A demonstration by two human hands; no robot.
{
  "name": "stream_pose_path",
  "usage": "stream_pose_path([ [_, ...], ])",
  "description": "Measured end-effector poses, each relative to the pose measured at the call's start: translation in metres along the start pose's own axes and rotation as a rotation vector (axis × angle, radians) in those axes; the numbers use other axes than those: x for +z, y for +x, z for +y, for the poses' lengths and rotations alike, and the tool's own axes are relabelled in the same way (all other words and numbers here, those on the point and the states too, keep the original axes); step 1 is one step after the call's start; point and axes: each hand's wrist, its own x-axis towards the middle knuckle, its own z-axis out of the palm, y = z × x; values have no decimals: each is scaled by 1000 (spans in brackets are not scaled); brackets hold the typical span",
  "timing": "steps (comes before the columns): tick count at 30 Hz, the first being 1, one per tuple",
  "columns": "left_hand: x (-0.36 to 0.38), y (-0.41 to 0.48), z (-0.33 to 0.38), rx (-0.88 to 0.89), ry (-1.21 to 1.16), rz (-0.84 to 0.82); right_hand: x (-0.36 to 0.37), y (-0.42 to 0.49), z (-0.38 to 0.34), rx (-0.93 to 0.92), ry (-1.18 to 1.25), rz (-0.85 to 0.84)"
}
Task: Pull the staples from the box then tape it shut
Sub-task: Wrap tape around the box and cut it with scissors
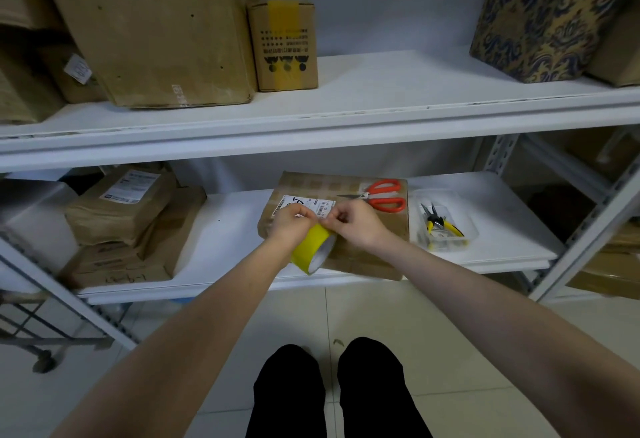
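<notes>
Clerk: Entry one. What cannot be read?

Checker: Box (pixel 394 223), brown card, on the lower shelf (pixel 235 229). Its near left corner is covered by both hands and the roll. Staples: too small to tell. Label (pixel 304 202): print illegible, lower edge behind the fingers. Loose end of the tape: cannot be made out.

Clerk: Edges and room?

Checker: The box front reaches the shelf's front lip. Bare white board lies to its left, up to the stacked parcels (pixel 121 223). On its right, just beside it, a clear tray (pixel 465 217) holds yellow-handled pliers (pixel 438 224). Red scissors (pixel 382 195) lie on the box top, far right corner. The upper shelf (pixel 381 119) runs close overhead.

Clerk: Hands and tape?

Checker: Tape roll (pixel 310 247), yellow, held tilted in front of the box's near left corner, off the shelf. Left hand (pixel 289 221) sits directly above it, fingers curled over its top. Right hand (pixel 358 223) is just beside it, thumb and forefinger pinching at the roll's upper rim. The fingertips of the two hands nearly meet over the label.
</notes>
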Motion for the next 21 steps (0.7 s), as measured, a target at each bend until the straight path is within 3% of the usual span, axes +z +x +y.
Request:
stream_pose_path([
  [5, 2, -4, 1, -20, -132, -60, -11, 6, 2, 64, -162, 33],
  [10, 6, -10, 0, 25, 79, -249, -28, 13, 10, 96, -188, 30],
  [21, 15, 10, 15, -243, 24, -116, -16, 44, 15, 114, -324, -3],
])
